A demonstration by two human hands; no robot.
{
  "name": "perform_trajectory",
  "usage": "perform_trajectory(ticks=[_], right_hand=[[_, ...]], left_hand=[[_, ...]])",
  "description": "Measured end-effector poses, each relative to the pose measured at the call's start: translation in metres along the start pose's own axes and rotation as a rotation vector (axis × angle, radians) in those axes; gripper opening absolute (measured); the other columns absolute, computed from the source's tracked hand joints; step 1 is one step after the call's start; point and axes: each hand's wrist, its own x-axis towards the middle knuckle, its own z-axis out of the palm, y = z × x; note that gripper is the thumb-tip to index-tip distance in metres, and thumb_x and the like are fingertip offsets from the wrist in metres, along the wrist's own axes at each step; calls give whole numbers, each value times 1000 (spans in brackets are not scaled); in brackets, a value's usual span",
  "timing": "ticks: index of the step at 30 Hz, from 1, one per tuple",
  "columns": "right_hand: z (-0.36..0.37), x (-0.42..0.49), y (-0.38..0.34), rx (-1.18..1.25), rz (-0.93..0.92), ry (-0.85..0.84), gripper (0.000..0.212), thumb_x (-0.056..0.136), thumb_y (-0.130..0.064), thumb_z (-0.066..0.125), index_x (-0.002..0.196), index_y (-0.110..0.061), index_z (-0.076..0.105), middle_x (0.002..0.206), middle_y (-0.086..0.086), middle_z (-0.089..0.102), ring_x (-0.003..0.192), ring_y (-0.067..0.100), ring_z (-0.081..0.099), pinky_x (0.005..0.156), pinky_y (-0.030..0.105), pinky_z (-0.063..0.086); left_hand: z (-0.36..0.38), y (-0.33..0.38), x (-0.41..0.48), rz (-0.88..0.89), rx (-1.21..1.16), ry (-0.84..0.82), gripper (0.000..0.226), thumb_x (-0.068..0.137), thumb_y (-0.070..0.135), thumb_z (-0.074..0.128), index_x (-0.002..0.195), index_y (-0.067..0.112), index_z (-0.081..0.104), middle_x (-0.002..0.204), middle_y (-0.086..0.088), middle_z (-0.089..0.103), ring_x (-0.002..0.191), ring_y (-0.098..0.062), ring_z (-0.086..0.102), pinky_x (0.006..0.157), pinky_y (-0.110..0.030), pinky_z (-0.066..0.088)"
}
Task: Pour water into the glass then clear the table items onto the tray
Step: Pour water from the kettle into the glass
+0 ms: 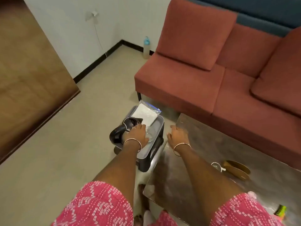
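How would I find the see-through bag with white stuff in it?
Start at the red sofa; just in front of it, a grey tray sits beside the shiny table. The bag lies flat at the tray's far end, nearest the sofa. Unlike the black jug and the clear glass next to it, it is flat, rectangular and white inside.

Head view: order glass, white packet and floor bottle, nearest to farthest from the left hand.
1. The glass, at the left hand, on the tray.
2. The packet, at the tray's far end.
3. The bottle, by the far wall.
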Motion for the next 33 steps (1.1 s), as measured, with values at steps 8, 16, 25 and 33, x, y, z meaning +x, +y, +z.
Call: perform_trajectory(ticks=[8,16,25,33], right_hand=[[52,69,30,185,118,-87,38,101,-25,47,136,-12,52,122,18,66,112,37,62,92,43,52],[100,105,47,488,242,24,25,99,-19,54,120,-11,67,116,13,72,106,33,66,94,40,51],[123,106,56,685,380,89,20,98,-17,57,109,-16,74,99,2,75,84,15,67,70,12,46],[111,97,47,819,371,156,19,97,-19,57,102,-25,74,93,-4,75,87,11,67,80,23,52]], left_hand=[[60,3,91,-21,109,-224,76,83,38,71,140,8,30,139,-10,40,124,-29,49,96,-39,46],[120,2,154,40,269,-230,63,96,19,51,146,-1,20,151,-24,28,141,-35,29,114,-38,30],[138,0,179,41,298,-119,48,95,6,8,132,-1,38,128,-18,52,119,-33,52,97,-42,42],[96,5,137,136,413,26,45,85,20,62,125,5,49,113,-9,58,101,-21,58,82,-27,48]])
